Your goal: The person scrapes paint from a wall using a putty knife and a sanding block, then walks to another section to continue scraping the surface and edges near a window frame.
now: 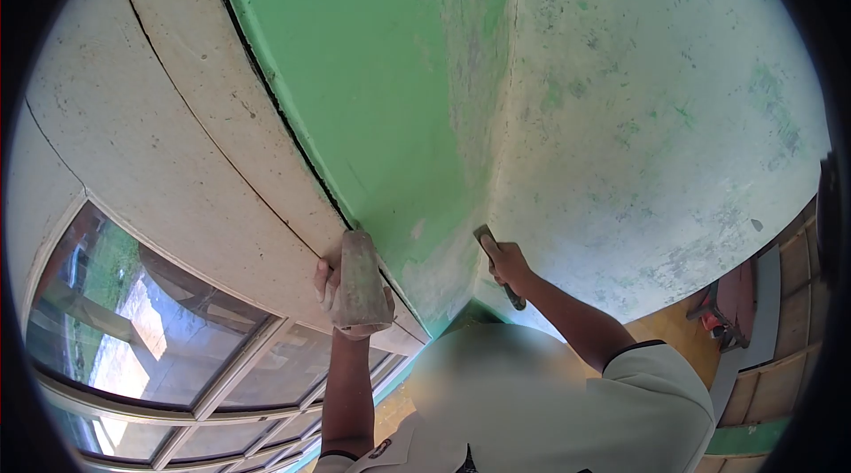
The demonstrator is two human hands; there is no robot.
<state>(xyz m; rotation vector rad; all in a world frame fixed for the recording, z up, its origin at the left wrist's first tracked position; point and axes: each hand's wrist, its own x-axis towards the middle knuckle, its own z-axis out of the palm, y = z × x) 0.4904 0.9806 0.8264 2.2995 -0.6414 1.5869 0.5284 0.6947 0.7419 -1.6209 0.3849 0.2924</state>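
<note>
My left hand [327,285] is closed around a grey, tapered, putty-smeared holder [359,282], its wider end toward me. It is raised beside the dark gap between the pale boards [239,145] and the green wall panel [355,74]. In my right hand [508,264] is a putty knife [485,235], gripped with its dark handle end [515,298] sticking out below the fist. Its blade end is up near the inside corner where the green panel meets the whitish, patchy wall [638,118]. Pale smears run along that corner.
Framed glass windows [151,322] lie at the lower left, below the pale boards. On the right, past the wall's edge, stand a reddish bench-like piece [734,304] and wooden panelling [789,340]. A tan floor [669,331] shows beneath.
</note>
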